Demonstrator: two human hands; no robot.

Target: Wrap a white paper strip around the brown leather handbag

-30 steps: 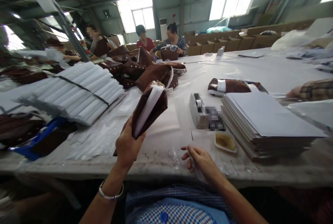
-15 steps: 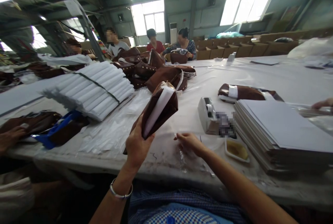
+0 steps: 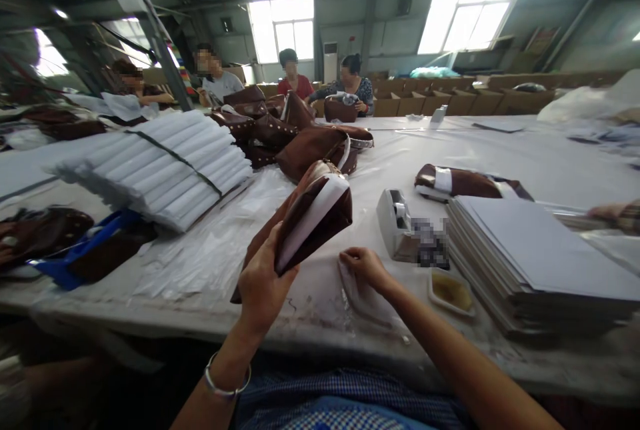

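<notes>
Table (image 3: 390, 143): white-surfaced, reaching away before us.
Sheet stack (image 3: 540, 237): we see it at right.
Brown bag (image 3: 320, 217): we hold it tilted above the table (a white layer shows in its opening).
Left hand (image 3: 264, 287): clasped around the bag's near end.
Right hand (image 3: 367, 267): fingertips pinched on clear plastic (image 3: 361, 303).
Tape dispenser (image 3: 393, 227): between right hand and stack.

A glossy brown bag (image 3: 313, 217), white strip showing, tilted up toward the far right; translucent film (image 3: 364, 300) hung to its right.
</notes>
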